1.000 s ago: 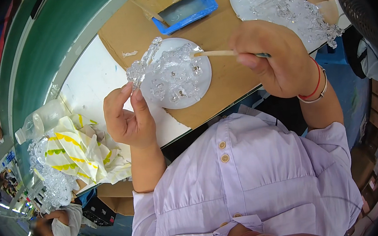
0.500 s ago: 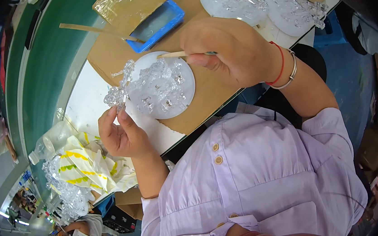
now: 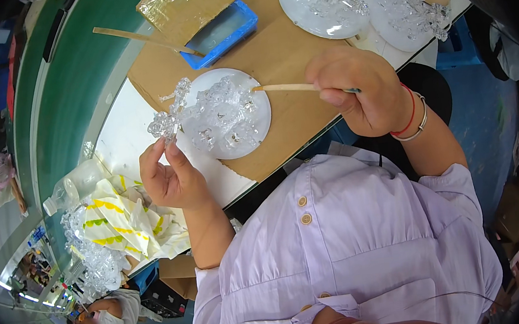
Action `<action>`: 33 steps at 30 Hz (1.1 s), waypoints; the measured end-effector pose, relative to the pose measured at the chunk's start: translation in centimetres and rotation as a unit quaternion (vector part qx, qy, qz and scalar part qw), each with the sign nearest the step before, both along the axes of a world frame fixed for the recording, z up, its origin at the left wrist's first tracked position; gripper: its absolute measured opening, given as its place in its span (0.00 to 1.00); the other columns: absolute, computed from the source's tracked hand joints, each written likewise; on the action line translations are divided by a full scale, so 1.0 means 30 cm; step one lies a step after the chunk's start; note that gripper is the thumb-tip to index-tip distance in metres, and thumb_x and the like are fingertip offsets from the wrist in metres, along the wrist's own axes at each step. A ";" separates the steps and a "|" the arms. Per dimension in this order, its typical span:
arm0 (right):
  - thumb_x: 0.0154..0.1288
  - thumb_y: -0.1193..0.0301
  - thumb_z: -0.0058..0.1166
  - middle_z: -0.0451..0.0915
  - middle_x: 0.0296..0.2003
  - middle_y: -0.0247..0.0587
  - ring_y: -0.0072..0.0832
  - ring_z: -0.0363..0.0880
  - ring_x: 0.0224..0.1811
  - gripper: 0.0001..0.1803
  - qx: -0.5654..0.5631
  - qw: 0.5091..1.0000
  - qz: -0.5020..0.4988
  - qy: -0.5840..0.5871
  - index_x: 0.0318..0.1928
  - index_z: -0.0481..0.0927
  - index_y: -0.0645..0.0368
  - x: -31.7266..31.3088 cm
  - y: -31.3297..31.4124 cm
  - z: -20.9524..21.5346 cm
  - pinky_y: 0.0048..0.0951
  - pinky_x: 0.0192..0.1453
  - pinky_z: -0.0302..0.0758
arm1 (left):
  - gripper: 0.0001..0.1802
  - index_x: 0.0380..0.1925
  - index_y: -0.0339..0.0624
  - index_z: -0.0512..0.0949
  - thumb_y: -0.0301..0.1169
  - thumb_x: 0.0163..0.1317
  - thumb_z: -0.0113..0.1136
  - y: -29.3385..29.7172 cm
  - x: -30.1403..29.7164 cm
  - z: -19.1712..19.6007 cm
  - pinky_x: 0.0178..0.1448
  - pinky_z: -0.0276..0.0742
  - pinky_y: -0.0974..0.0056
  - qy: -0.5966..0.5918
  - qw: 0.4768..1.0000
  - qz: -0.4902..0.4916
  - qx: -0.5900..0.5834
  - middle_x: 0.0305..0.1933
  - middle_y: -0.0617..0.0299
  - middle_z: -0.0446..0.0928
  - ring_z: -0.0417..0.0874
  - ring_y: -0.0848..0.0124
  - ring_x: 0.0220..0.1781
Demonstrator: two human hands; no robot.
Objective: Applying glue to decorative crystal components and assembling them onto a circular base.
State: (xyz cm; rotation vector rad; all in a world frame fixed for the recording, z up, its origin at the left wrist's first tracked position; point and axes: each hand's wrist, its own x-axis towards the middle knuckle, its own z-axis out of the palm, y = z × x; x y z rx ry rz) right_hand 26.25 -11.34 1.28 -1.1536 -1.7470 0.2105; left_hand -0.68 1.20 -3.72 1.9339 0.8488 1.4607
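Between the thumb and fingers of my left hand (image 3: 173, 173) is a clear plastic flower-like piece (image 3: 165, 125), held at the left rim of a round white plate (image 3: 259, 113). A cluster of clear, shiny plastic pieces (image 3: 220, 111) sits on that plate. My right hand (image 3: 357, 90), to the right of the plate, is closed on a thin wooden stick (image 3: 287, 87). The stick points left, its tip over the plate's right part; whether it touches anything there I cannot tell.
Beyond the plate stands a blue tray (image 3: 232, 44) with whitish contents, a flat stick (image 3: 141, 38) and a cardboard flap (image 3: 188, 6). More white plates (image 3: 302, 17) with clear pieces lie far right. A plastic bottle (image 3: 74, 186) and crumpled wrapper (image 3: 121, 222) are at left, beside a green conveyor (image 3: 85, 72).
My right hand has drawn back to the right and slightly nearer with the stick, uncovering more of the plate. My left hand has barely shifted and keeps its clear piece.
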 end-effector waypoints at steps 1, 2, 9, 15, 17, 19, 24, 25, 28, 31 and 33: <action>0.68 0.77 0.49 0.75 0.31 0.45 0.40 0.78 0.30 0.03 0.002 1.000 0.000 0.001 0.39 0.70 0.64 0.000 0.000 -0.002 0.33 0.33 0.74 | 0.10 0.43 0.32 0.75 0.17 0.61 0.59 -0.002 0.002 0.002 0.44 0.75 0.69 0.001 1.000 0.002 -0.003 0.38 0.54 0.79 0.79 0.70 0.37; 0.67 0.77 0.49 0.75 0.31 0.45 0.40 0.78 0.30 0.04 0.004 1.000 0.001 0.010 0.40 0.70 0.64 0.000 0.001 -0.006 0.33 0.33 0.74 | 0.10 0.43 0.33 0.75 0.17 0.61 0.59 -0.003 0.003 0.004 0.44 0.75 0.69 0.002 1.000 0.003 -0.007 0.38 0.54 0.79 0.79 0.70 0.37; 0.66 0.78 0.50 0.75 0.30 0.47 0.42 0.78 0.30 0.04 0.009 1.000 -0.009 -0.001 0.39 0.70 0.64 -0.012 -0.002 -0.013 0.34 0.32 0.74 | 0.09 0.42 0.32 0.76 0.18 0.60 0.60 -0.006 0.013 -0.001 0.44 0.74 0.70 -0.005 1.000 0.021 -0.014 0.37 0.55 0.79 0.78 0.71 0.37; 0.64 0.78 0.51 0.76 0.31 0.49 0.42 0.76 0.27 0.05 -0.011 1.000 0.012 -0.001 0.40 0.70 0.64 -0.035 -0.058 0.008 0.34 0.30 0.73 | 0.09 0.41 0.32 0.77 0.18 0.60 0.60 -0.007 0.013 0.002 0.45 0.74 0.70 -0.005 1.000 0.023 -0.007 0.36 0.55 0.79 0.78 0.71 0.37; 0.64 0.78 0.52 0.76 0.31 0.50 0.42 0.75 0.26 0.06 0.000 1.000 0.005 0.002 0.39 0.70 0.64 -0.040 -0.058 -0.002 0.34 0.29 0.73 | 0.09 0.41 0.32 0.77 0.18 0.60 0.60 -0.005 0.014 -0.001 0.45 0.74 0.69 -0.004 1.000 0.026 -0.008 0.36 0.55 0.79 0.79 0.71 0.37; 0.63 0.78 0.52 0.76 0.31 0.50 0.41 0.75 0.26 0.06 0.011 1.000 -0.002 0.005 0.39 0.70 0.63 -0.041 -0.051 0.000 0.34 0.29 0.73 | 0.08 0.41 0.31 0.77 0.18 0.60 0.60 -0.005 0.019 0.001 0.45 0.74 0.69 -0.008 1.000 0.026 -0.008 0.36 0.55 0.79 0.79 0.71 0.37; 0.59 0.79 0.55 0.76 0.32 0.50 0.41 0.75 0.25 0.08 0.007 0.999 0.029 -0.035 0.38 0.71 0.64 -0.051 -0.053 0.029 0.33 0.27 0.73 | 0.08 0.40 0.31 0.77 0.18 0.60 0.60 -0.006 0.027 0.005 0.46 0.74 0.69 -0.010 0.999 0.032 -0.007 0.36 0.55 0.80 0.80 0.71 0.37; 0.59 0.79 0.55 0.76 0.32 0.50 0.41 0.75 0.25 0.08 0.008 0.999 0.031 -0.035 0.38 0.71 0.64 -0.054 -0.058 0.033 0.33 0.27 0.73 | 0.08 0.39 0.31 0.78 0.18 0.60 0.61 -0.009 0.028 0.010 0.46 0.74 0.69 -0.011 0.999 0.032 -0.007 0.36 0.55 0.80 0.80 0.71 0.37; 0.58 0.80 0.55 0.76 0.32 0.50 0.41 0.75 0.25 0.09 0.008 0.998 0.039 -0.040 0.38 0.70 0.64 -0.059 -0.066 0.043 0.34 0.28 0.73 | 0.07 0.39 0.30 0.78 0.18 0.59 0.61 -0.010 0.027 0.018 0.46 0.74 0.69 -0.009 0.999 0.036 -0.003 0.36 0.56 0.80 0.80 0.71 0.37; 0.58 0.80 0.56 0.76 0.32 0.50 0.42 0.75 0.25 0.09 0.009 0.999 0.022 -0.048 0.38 0.71 0.64 -0.065 -0.064 0.037 0.34 0.28 0.73 | 0.07 0.38 0.30 0.78 0.18 0.59 0.61 -0.009 0.030 0.014 0.46 0.74 0.70 -0.003 0.999 0.039 -0.001 0.35 0.56 0.80 0.79 0.71 0.37; 0.56 0.80 0.56 0.76 0.32 0.50 0.41 0.75 0.25 0.10 0.008 0.998 0.030 -0.056 0.37 0.71 0.64 -0.075 -0.069 0.039 0.35 0.28 0.74 | 0.07 0.38 0.30 0.78 0.18 0.59 0.61 -0.008 0.033 0.009 0.46 0.73 0.70 0.000 0.999 0.042 -0.003 0.35 0.56 0.80 0.79 0.71 0.37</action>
